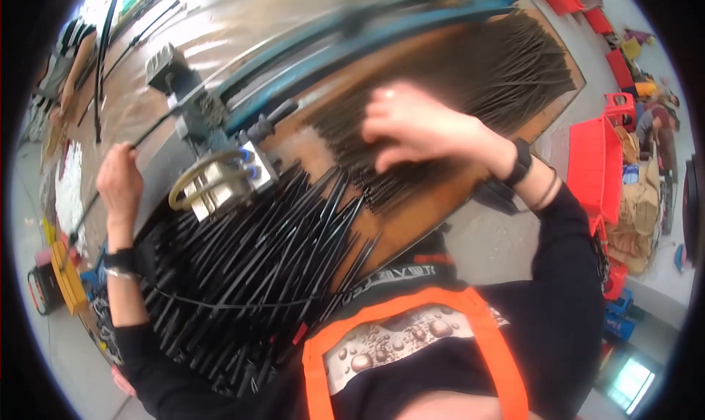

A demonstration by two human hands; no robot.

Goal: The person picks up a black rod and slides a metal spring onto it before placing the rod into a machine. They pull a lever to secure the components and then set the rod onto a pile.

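My left hand (120, 181) is closed around a thin black rod (153, 131) at the left. From the hand the rod slants up to the metal clamp (192, 119) of a bench machine, and its other end runs down to the lower left. My right hand (418, 122), blurred by motion, hangs above a pile of thin dark rods (525, 60); its thumb and fingers are apart and I see nothing between them. Between my hands stands a metal block with blue fittings and yellowish hoses (198, 181).
A heap of glossy black rods (250, 251) lies close to my body. Behind the pile runs a long blue machine rail (308, 71). Red bins (593, 170) stand at the right. A yellow case (68, 277) is at the lower left. Another person's arm (77, 71) shows at the far left.
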